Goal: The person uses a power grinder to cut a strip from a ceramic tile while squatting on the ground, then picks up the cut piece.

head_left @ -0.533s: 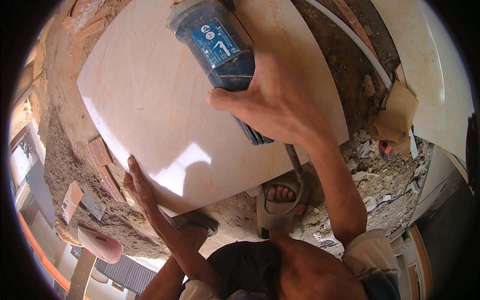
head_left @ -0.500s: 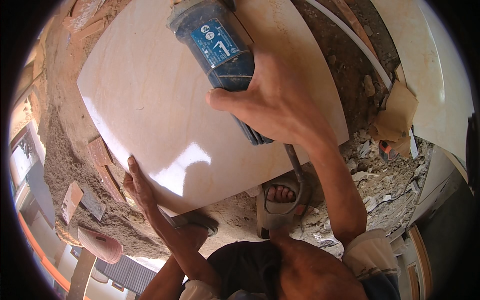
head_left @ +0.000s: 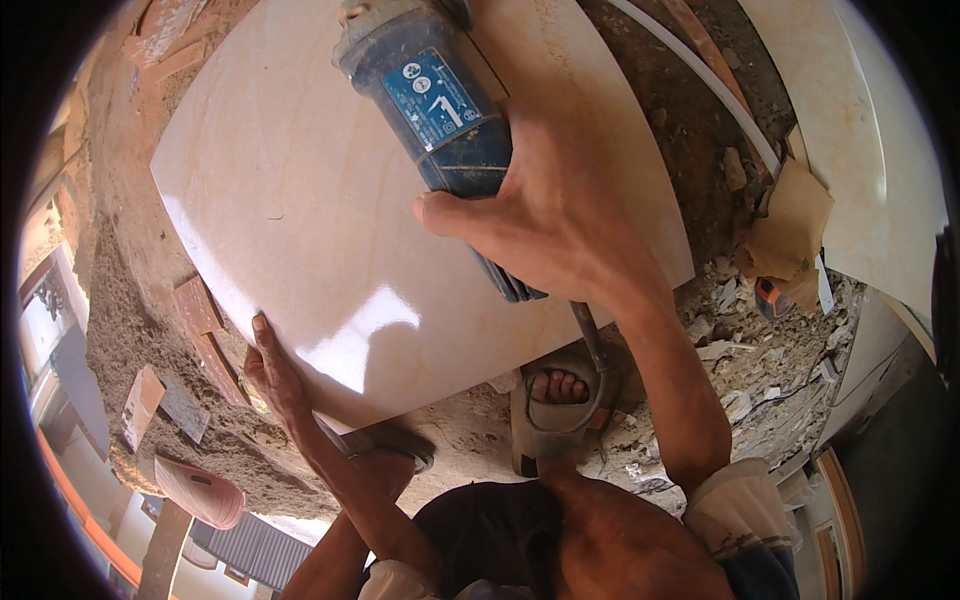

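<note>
A large glossy cream tile (head_left: 280, 150) lies before me, sunlight glaring off its near left part. My right hand (head_left: 560, 210) is wrapped round the body of a dusty blue angle grinder (head_left: 470, 155), its thumb across the near end. The grinder's head is cut off by the top of the view, so its disc is hidden. From its near end a dark power cord (head_left: 590, 335) runs down by my foot. At the tile's near left edge my left hand (head_left: 275, 375) grips the rim, one digit on top and the others partly hidden.
My sandalled foot (head_left: 560, 390) is close to the tile's near edge. Rubble (head_left: 740, 370) and torn brown cardboard (head_left: 790, 220) lie at the right, near a white pipe (head_left: 715, 75). Another cream tile (head_left: 860, 130) stands far right. Tile offcuts (head_left: 200, 305) and a pink slipper-shaped piece (head_left: 200, 490) lie left.
The angle grinder and my right hand have shifted slightly toward me over the tile. My left hand keeps its hold on the tile's edge.
</note>
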`<state>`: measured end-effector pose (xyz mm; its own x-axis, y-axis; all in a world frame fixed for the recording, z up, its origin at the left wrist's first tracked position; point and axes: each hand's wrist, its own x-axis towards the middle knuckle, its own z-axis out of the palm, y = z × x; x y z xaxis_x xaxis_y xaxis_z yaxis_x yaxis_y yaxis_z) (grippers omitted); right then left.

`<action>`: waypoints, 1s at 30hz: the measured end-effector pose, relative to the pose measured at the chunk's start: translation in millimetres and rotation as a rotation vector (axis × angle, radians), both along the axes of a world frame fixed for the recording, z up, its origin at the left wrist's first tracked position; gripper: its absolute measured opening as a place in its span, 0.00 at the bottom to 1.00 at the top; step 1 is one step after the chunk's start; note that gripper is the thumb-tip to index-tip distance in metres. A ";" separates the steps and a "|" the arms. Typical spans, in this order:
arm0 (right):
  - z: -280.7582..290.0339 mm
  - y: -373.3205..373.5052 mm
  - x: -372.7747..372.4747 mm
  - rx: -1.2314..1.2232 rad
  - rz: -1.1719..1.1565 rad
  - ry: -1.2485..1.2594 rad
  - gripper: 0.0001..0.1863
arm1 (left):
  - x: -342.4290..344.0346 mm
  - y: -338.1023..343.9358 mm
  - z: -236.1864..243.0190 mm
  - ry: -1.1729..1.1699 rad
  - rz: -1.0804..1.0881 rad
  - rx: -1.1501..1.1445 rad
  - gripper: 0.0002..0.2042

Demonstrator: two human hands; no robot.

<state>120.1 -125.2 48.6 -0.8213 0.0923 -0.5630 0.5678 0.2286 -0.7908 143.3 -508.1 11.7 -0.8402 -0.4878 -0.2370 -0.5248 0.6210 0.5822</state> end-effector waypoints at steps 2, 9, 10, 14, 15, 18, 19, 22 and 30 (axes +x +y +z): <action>-0.5 0.3 0.0 0.003 0.012 -0.014 0.19 | -0.1 -0.4 -0.7 -0.002 0.011 -0.010 0.32; 4.1 0.2 3.5 -0.020 -0.012 -0.034 0.21 | -0.6 -2.3 -1.6 -0.002 0.016 -0.013 0.33; 4.4 0.3 4.0 -0.019 -0.009 -0.035 0.22 | -0.4 -2.1 -1.8 0.005 0.012 -0.008 0.33; 1.4 -0.1 7.3 -0.015 -0.017 -0.023 0.23 | -0.5 -11.3 -7.5 -0.003 0.032 -0.023 0.34; 2.1 0.1 7.5 -0.017 -0.018 -0.025 0.23 | -0.3 -14.5 -8.5 -0.013 0.032 -0.030 0.34; 3.7 0.6 8.1 -0.017 -0.015 -0.031 0.23 | -0.7 -20.6 -7.9 -0.047 0.028 -0.049 0.35; 2.9 0.5 8.8 -0.014 -0.012 -0.031 0.23 | -0.7 -21.3 -7.4 -0.059 0.026 -0.055 0.35; 1.4 0.0 10.9 -0.008 -0.009 -0.021 0.23 | -1.3 -18.0 -7.5 -0.034 0.026 -0.088 0.39; 4.0 1.5 17.0 -0.011 0.006 -0.025 0.22 | -1.0 -11.5 -2.7 -0.057 0.027 -0.067 0.38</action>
<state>137.0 -123.7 52.6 -0.8077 0.0811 -0.5840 0.5857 0.2236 -0.7791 142.4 -519.6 9.1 -0.8128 -0.5262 -0.2498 -0.5726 0.6432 0.5083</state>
